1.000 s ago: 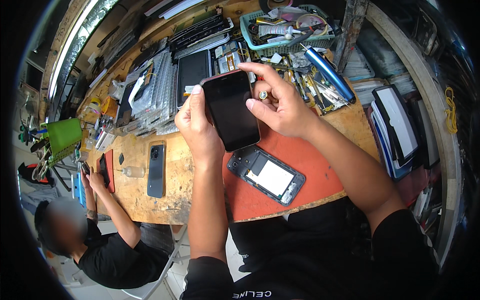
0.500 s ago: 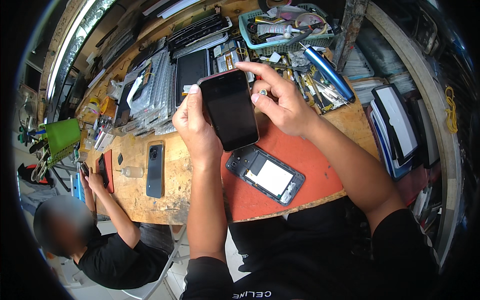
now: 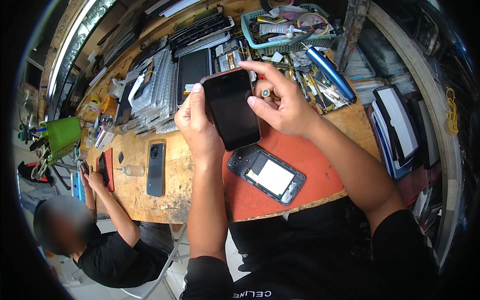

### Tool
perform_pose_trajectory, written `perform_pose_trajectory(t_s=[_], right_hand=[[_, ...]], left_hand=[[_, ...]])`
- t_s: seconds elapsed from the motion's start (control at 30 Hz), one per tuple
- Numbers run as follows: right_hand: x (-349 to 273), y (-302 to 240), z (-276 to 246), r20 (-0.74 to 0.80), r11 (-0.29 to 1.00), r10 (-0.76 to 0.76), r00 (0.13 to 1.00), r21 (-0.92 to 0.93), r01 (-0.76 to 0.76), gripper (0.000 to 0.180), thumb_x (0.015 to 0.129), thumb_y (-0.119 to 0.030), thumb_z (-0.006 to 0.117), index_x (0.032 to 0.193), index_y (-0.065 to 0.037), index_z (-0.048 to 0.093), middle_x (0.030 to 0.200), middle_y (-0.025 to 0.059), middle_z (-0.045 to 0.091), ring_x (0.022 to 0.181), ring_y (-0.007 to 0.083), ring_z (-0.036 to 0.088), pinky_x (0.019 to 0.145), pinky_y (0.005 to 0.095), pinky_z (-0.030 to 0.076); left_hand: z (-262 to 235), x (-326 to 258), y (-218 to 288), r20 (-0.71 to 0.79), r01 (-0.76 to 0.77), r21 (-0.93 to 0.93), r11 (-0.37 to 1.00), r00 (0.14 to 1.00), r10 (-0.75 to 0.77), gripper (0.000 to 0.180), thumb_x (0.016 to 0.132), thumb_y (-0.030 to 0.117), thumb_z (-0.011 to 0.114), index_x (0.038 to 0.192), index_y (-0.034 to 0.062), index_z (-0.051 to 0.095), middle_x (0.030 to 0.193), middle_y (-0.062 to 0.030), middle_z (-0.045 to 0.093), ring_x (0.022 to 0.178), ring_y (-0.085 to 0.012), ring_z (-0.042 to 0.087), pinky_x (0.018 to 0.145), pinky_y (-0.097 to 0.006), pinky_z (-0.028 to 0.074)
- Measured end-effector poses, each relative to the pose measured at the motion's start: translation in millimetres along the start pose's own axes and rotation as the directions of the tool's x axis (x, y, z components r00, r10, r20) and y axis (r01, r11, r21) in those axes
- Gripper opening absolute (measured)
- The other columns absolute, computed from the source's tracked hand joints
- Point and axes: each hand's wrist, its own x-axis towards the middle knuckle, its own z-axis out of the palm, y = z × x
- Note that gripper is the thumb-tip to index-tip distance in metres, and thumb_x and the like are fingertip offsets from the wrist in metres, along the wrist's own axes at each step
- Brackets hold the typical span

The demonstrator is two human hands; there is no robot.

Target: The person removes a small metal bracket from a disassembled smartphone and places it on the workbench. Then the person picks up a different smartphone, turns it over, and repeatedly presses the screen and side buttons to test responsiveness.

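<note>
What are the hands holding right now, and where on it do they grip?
A dark phone screen panel: the left hand grips its left edge, the right hand its upper right corner and right edge.

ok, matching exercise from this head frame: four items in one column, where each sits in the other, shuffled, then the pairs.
Items
1. black phone screen
2. opened phone frame
3. dark phone, camera side up
4. green plastic basket

Places
A. on the bare wooden bench, beside a small clear bottle
B. held up between the left hand and right hand
C. at the far edge of the bench, full of tools
D. flat on the red mat

Pairs: 1-B, 2-D, 3-A, 4-C
</note>
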Motion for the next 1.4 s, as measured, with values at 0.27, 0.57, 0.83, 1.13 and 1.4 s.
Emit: perform_pose_trajectory(t_s=[0.27, 0.57, 0.83, 1.13, 1.4], right_hand=[[2.3, 1.2, 1.1, -0.020, 0.999, -0.036, 0.999, -0.031, 0.035, 0.065, 0.095, -0.003, 0.067, 0.156, -0.011, 0.048, 0.068, -0.0033, 0.053, 0.055, 0.0036, 0.042, 0.054, 0.0243, 0.037], [1.7, -1.7, -0.2, 0.007, 1.000, -0.003, 1.000, -0.019, 0.004, 0.064, 0.097, -0.003, 0.066, 0.158, -0.007, 0.045, 0.070, -0.0059, 0.050, 0.060, 0.0019, 0.040, 0.059, 0.0216, 0.035], [0.5, -2.2, -0.1, 0.007, 1.000, 0.016, 1.000, -0.027, -0.016, 0.065, 0.097, -0.003, 0.065, 0.158, -0.007, 0.045, 0.070, -0.0052, 0.051, 0.060, 0.0019, 0.041, 0.059, 0.0216, 0.035], [1.1, -4.9, -0.1, 0.005, 0.999, 0.030, 1.000, -0.021, -0.030, 0.064, 0.096, -0.002, 0.065, 0.157, -0.006, 0.045, 0.070, -0.0049, 0.050, 0.061, 0.0019, 0.040, 0.059, 0.0212, 0.035], [1.8, 0.7, -3.0, 0.020, 1.000, -0.007, 1.000, 0.000, 0.007, 0.065, 0.095, -0.004, 0.059, 0.158, -0.006, 0.044, 0.075, -0.0022, 0.056, 0.070, 0.0063, 0.049, 0.070, 0.0255, 0.042]], left_hand=[[3.6, 0.1, 1.2, -0.039, 0.006, 0.009, 1.000, 0.999, -0.005, 0.035, 0.113, 0.021, 0.055, 0.104, -0.0058, 0.075, 0.094, -0.0063, 0.075, 0.080, -0.0085, 0.066, 0.072, -0.024, 0.053], [1.6, -0.6, 0.9, -0.010, 0.020, 0.008, 1.000, 1.000, -0.020, 0.035, 0.113, 0.021, 0.054, 0.104, -0.0058, 0.076, 0.095, -0.0071, 0.075, 0.080, -0.0091, 0.067, 0.073, -0.024, 0.054], [2.2, 1.3, 0.1, -0.026, 0.046, -0.017, 0.999, 0.999, -0.046, 0.030, 0.111, 0.021, 0.056, 0.100, -0.0015, 0.073, 0.093, -0.0097, 0.076, 0.080, -0.0149, 0.073, 0.074, -0.028, 0.060], [3.3, -0.4, 1.8, -0.029, 0.050, -0.004, 0.999, 0.998, -0.050, 0.035, 0.113, 0.021, 0.054, 0.101, -0.0043, 0.075, 0.092, -0.0054, 0.074, 0.078, -0.0077, 0.064, 0.071, -0.024, 0.052], [2.1, 0.4, -0.2, -0.026, 0.053, -0.017, 0.998, 0.998, -0.053, 0.034, 0.113, 0.021, 0.054, 0.102, -0.0042, 0.074, 0.094, -0.0057, 0.074, 0.079, -0.0079, 0.065, 0.072, -0.024, 0.053]])
